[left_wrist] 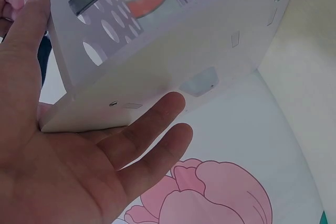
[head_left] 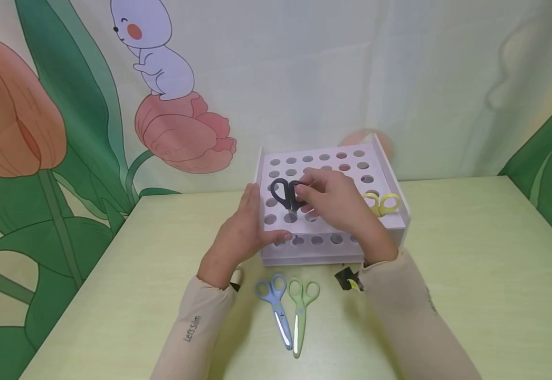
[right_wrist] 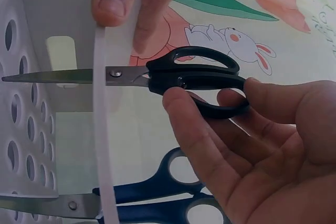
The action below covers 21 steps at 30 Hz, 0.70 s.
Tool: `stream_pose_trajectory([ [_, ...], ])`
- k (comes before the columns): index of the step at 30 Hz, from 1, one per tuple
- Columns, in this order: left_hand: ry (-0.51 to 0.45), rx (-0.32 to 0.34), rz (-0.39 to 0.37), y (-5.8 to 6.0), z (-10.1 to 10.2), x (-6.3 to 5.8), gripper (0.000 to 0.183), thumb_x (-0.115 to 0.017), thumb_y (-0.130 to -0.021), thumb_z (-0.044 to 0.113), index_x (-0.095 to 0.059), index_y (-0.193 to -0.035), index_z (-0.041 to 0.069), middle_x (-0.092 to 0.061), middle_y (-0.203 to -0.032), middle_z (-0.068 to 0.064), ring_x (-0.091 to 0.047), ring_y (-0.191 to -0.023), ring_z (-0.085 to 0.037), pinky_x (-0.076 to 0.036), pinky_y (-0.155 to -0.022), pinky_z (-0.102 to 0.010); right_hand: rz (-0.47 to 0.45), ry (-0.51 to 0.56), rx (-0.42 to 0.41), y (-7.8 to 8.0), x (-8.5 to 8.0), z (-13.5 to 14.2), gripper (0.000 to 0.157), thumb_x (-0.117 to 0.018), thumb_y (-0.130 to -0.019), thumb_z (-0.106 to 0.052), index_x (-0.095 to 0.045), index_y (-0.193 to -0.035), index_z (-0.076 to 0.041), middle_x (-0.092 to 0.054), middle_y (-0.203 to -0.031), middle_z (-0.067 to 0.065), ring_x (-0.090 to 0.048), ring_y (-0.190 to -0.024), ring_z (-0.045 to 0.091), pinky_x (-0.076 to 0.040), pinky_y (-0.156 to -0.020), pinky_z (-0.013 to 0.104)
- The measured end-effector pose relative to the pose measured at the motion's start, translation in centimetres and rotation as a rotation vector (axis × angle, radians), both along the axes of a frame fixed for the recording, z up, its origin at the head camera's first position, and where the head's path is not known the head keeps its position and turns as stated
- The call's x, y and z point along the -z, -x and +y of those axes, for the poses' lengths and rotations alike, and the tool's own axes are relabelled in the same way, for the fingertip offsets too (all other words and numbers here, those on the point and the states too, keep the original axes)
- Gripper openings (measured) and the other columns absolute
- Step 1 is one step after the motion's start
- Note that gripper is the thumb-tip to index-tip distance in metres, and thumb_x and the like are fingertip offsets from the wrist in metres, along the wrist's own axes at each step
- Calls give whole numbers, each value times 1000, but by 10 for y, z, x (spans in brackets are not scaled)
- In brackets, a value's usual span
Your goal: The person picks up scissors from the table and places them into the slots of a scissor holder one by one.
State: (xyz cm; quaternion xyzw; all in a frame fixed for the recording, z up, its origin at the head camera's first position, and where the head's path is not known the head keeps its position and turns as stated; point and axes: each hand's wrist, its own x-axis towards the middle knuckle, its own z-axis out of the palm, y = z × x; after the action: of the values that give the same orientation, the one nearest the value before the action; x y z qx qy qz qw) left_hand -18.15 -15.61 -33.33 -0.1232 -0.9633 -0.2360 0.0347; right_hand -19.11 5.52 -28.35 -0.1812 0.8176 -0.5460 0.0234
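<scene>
My right hand (head_left: 335, 200) pinches black scissors (head_left: 283, 194) by the finger loops, over the front left of a white rack (head_left: 385, 169) with round holes. In the right wrist view the blades point down through the rack's top plate (right_wrist: 100, 129). My left hand (head_left: 238, 232) rests against the rack's left side, thumb along the front edge; from the left wrist its fingers (left_wrist: 163, 114) look straight and spread along the side panel. Yellow-handled scissors (head_left: 381, 203) stand in the rack at the front right. Dark blue scissors (right_wrist: 157, 198) also sit in it, hidden behind my right hand from above.
Blue scissors (head_left: 276, 306) and green scissors (head_left: 301, 311) lie side by side on the pale table (head_left: 470, 295), in front of the rack. A curtain (head_left: 276, 79) printed with tulips and a white animal hangs behind.
</scene>
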Motion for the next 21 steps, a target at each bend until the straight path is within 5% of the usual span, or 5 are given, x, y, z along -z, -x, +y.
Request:
stream_pose_trajectory([
  [11, 1, -4, -13, 0, -1, 0, 122, -85, -77, 53, -10, -159, 4, -20, -158, -11, -57, -90, -25, -52, -75, -39, -1, -218, 8, 0, 4, -6, 14, -61, -102, -18, -69, -100, -6, -72, -92, 9, -69, -74, 21, -50, -69, 36],
  [21, 0, 1, -12, 0, -2, 0, 121, -84, -78, 53, -11, -159, 3, -19, -160, -11, -58, -87, -24, -51, -74, -38, -19, -228, -12, 4, 10, -8, 16, -58, -103, -15, -68, -102, -3, -72, -95, 11, -71, -78, 21, -54, -70, 35],
])
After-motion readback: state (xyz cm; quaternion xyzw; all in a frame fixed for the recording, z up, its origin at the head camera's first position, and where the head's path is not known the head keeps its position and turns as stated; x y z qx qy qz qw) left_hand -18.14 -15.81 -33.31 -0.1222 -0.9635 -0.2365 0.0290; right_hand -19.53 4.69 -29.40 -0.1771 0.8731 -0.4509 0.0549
